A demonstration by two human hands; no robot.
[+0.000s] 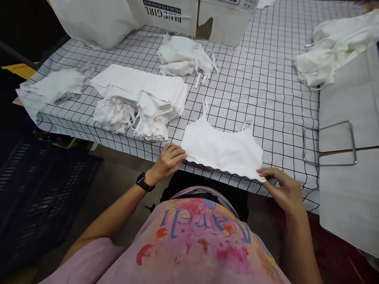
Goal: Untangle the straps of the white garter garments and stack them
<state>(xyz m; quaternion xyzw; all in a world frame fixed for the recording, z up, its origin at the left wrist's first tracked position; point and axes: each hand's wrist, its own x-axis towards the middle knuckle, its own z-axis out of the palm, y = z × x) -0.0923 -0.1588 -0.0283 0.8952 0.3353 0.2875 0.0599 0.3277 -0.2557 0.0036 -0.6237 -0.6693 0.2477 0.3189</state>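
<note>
Both near corners of the white camisole [222, 148] are pinched, my left hand [168, 159] leftward, my right hand [282, 188] rightward; it lies flat, lengthwise left-right, at the table's [266, 79] near edge.

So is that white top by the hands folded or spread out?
Spread out: the white top lies flat on the table, both straps showing, left hand and right hand holding its bottom corners.

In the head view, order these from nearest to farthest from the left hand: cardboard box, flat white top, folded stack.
1. flat white top, touching the left hand
2. folded stack, farther left
3. cardboard box, far edge
</note>
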